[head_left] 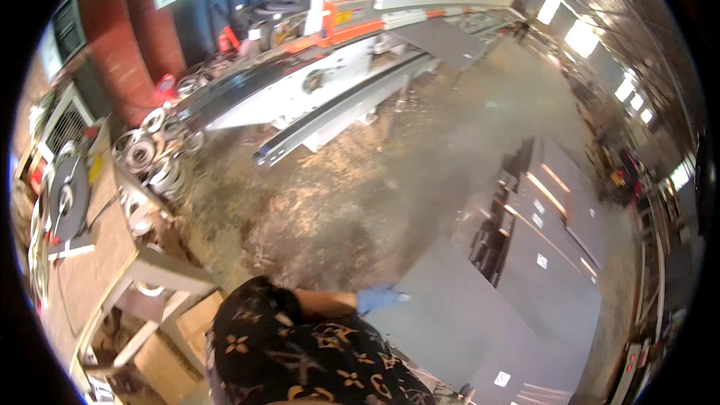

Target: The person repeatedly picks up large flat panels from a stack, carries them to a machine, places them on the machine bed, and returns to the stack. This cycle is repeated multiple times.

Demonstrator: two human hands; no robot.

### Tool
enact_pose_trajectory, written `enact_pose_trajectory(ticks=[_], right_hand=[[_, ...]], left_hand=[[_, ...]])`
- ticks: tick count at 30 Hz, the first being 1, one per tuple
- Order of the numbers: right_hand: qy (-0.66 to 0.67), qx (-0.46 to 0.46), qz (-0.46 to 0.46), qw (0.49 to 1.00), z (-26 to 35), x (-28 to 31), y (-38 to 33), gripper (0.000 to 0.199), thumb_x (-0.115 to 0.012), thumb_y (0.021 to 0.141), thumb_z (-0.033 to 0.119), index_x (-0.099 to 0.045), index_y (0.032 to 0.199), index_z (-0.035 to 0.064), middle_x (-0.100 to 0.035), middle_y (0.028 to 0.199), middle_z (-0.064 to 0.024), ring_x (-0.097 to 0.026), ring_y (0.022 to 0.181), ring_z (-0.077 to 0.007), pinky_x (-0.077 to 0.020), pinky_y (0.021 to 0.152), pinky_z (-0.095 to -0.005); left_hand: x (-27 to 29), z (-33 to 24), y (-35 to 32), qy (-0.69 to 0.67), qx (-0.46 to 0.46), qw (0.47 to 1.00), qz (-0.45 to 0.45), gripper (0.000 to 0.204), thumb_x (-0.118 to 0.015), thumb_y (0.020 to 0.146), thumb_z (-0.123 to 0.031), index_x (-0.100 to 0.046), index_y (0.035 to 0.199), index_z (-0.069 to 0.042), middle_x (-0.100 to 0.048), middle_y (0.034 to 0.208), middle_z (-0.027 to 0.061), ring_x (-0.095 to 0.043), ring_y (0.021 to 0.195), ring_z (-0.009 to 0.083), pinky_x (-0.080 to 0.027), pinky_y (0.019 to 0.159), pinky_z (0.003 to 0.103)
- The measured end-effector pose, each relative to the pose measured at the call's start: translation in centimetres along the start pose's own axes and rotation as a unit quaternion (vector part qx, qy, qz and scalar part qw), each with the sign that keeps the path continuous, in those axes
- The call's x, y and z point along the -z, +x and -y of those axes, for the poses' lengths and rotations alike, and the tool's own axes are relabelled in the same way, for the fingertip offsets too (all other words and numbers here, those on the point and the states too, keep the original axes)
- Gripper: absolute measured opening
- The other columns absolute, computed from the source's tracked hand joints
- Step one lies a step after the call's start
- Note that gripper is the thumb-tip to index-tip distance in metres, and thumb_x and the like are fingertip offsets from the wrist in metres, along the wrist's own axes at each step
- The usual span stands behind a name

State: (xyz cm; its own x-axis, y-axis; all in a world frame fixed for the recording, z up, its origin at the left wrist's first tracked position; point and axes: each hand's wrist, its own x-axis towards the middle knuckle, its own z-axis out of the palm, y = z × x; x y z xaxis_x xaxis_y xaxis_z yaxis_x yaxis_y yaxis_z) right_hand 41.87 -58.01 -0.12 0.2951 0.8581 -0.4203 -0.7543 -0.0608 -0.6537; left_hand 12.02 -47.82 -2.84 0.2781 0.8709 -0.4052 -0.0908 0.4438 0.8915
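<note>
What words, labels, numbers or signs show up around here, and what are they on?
White labels on the grey panels: too small to read.
Yellow sign on the machinery with orange parts: too small and blurred to read.
Dark garment: tan flower and letter-like motifs, a decorative print I won't spell out.

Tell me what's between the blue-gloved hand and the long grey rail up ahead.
Just floor in the head view: darkly stained toward the blue-gloved hand, strewn with pale bits toward the long grey rail.
</note>
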Motion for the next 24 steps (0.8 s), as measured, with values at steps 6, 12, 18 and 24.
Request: enact_pose_trajectory(ticks=[6,12,18,24], right_hand=[[0.001,-0.093,0.108,0.990,-5.2,-4.8,1.9,0.050,-0.056,0.082,0.031,-0.046,0.118,-0.0022,-0.055,0.112,-0.0144,-0.057,0.094,-0.0276,-0.0479,0.087,-0.0406],[-0.158,-0.238,0.303,0.909,-11.0,-15.0,7.7,0.037,-0.052,0.086,0.026,-0.050,0.109,-0.0028,-0.057,0.102,-0.0127,-0.057,0.088,-0.0209,-0.0473,0.078,-0.0326],[-0.204,-0.322,0.327,0.864,-21.6,-32.7,8.4,0.030,-0.058,0.084,0.024,-0.056,0.101,0.0005,-0.060,0.084,-0.0078,-0.057,0.068,-0.0189,-0.0487,0.068,-0.0290],[-0.153,-0.529,0.368,0.749,-37.4,-44.1,12.7,0.034,-0.059,0.082,0.015,-0.047,0.112,0.0029,-0.059,0.096,-0.0136,-0.060,0.076,-0.0258,-0.0532,0.064,-0.0352]], left_hand=[[11.0,-2.7,-5.6,0.003,-0.034,0.995,-0.096,0.049,-0.067,0.078,-0.034,-0.058,0.111,0.001,-0.061,0.094,0.0057,-0.056,0.086,0.0157,-0.045,0.078,0.029],[18.9,-2.8,-13.2,-0.182,-0.116,0.940,-0.265,0.045,-0.067,0.078,-0.024,-0.054,0.113,0.001,-0.059,0.101,0.0068,-0.057,0.089,0.0169,-0.048,0.077,0.030],[28.3,1.4,-18.1,-0.152,-0.186,0.868,-0.434,0.041,-0.062,0.083,-0.021,-0.053,0.114,0.004,-0.060,0.102,0.0113,-0.059,0.087,0.0189,-0.050,0.076,0.031],[38.1,1.6,-19.7,-0.257,-0.210,0.775,-0.537,0.044,-0.064,0.083,-0.024,-0.053,0.115,0.004,-0.061,0.102,0.0121,-0.061,0.083,0.0198,-0.051,0.074,0.031]])
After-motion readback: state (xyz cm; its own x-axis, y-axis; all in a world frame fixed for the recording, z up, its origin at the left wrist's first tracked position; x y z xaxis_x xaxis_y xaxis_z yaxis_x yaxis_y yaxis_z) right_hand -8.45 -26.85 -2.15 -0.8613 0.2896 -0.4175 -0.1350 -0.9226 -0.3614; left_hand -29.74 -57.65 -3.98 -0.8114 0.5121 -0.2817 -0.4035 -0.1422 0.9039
